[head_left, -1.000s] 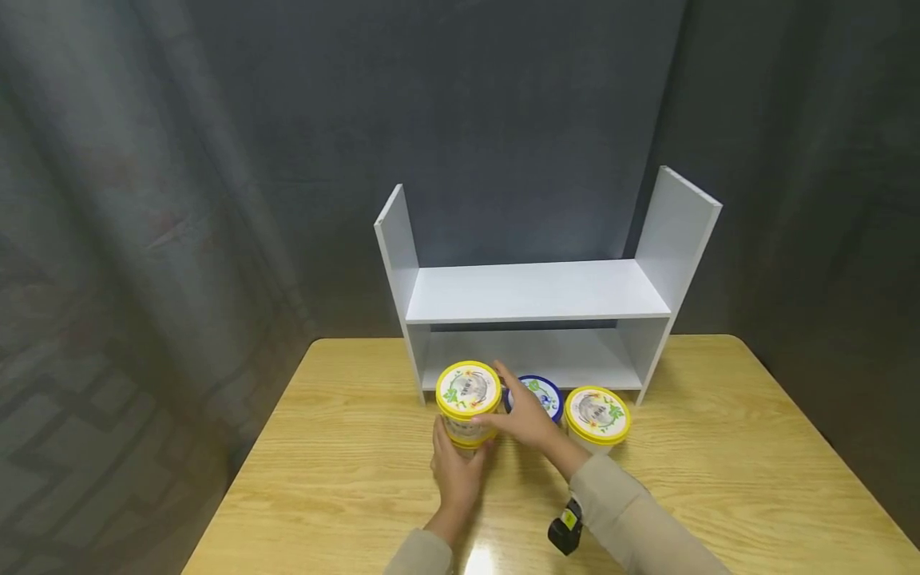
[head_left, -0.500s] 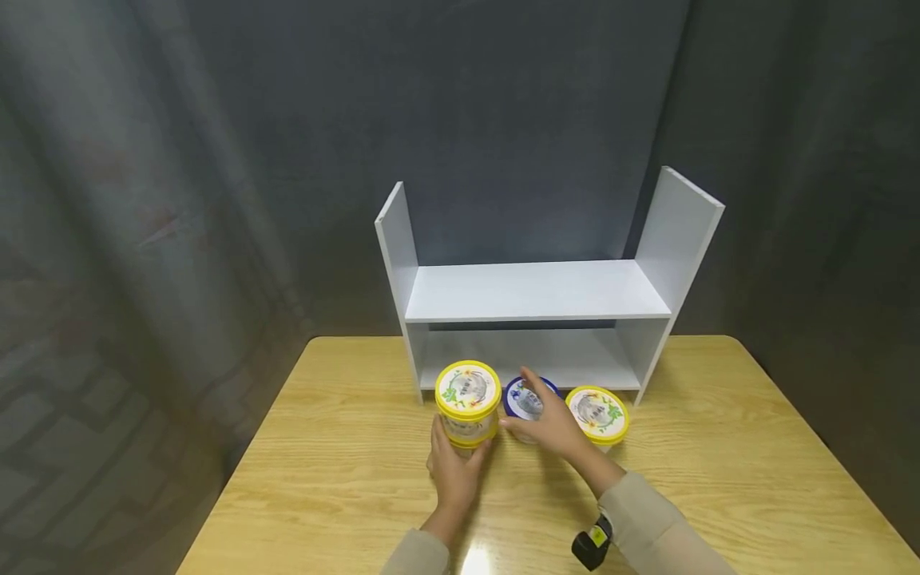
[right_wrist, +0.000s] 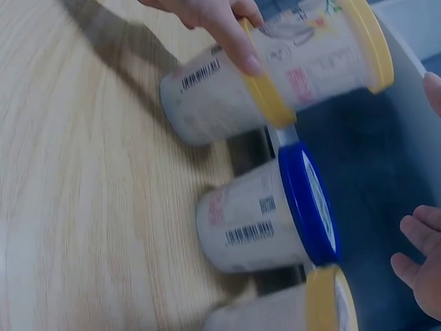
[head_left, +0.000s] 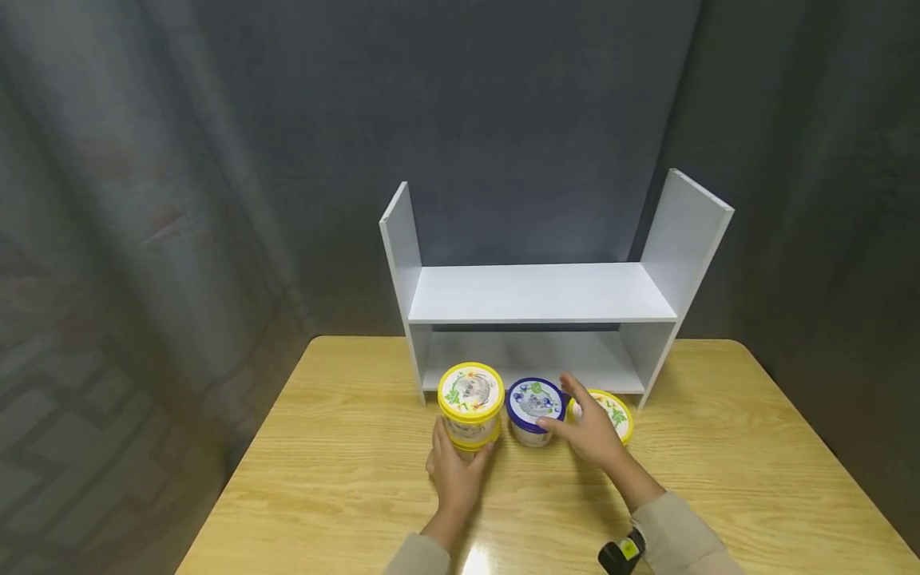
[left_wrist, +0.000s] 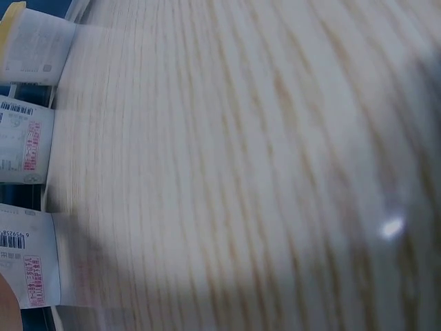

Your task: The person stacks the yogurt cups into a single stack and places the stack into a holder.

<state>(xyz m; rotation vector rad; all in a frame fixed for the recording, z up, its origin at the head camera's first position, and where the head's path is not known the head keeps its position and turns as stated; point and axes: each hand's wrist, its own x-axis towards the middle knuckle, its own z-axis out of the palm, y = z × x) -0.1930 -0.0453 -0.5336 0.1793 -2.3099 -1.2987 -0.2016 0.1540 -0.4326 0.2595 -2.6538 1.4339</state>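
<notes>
While the left hand [head_left: 456, 475] grips a stack at the left, the right hand [head_left: 598, 438] is spread with its thumb and fingers parted, holding nothing. The stack consists of two yellow-lidded tubs: an upper tub [head_left: 470, 395] set on the lid of a lower tub [right_wrist: 203, 96]. The left fingers and thumb close around the stack at the level of the lower tub's yellow lid.

To the right of the stack stands a blue-lidded tub [head_left: 533, 409], upright on the wood-grain table [head_left: 345, 447]. Beyond it, at the right end of the row, stands a third yellow-lidded tub [head_left: 618, 411], partly covered by the right hand in the head view. The right thumb overlaps the edge of the blue lid in that same view; the right wrist view, however, shows the fingers apart from the lids — the hand is above them.

All four tubs are in front of a white two-level shelf unit [head_left: 546, 291], which has raised side panels. Whether the two lids at the right of the row touch, I cannot tell. A black device [head_left: 621, 555] is at the right wrist, beside the beige sleeve [head_left: 683, 531]. Behind the shelf unit hangs a dark grey curtain [head_left: 517, 136].
</notes>
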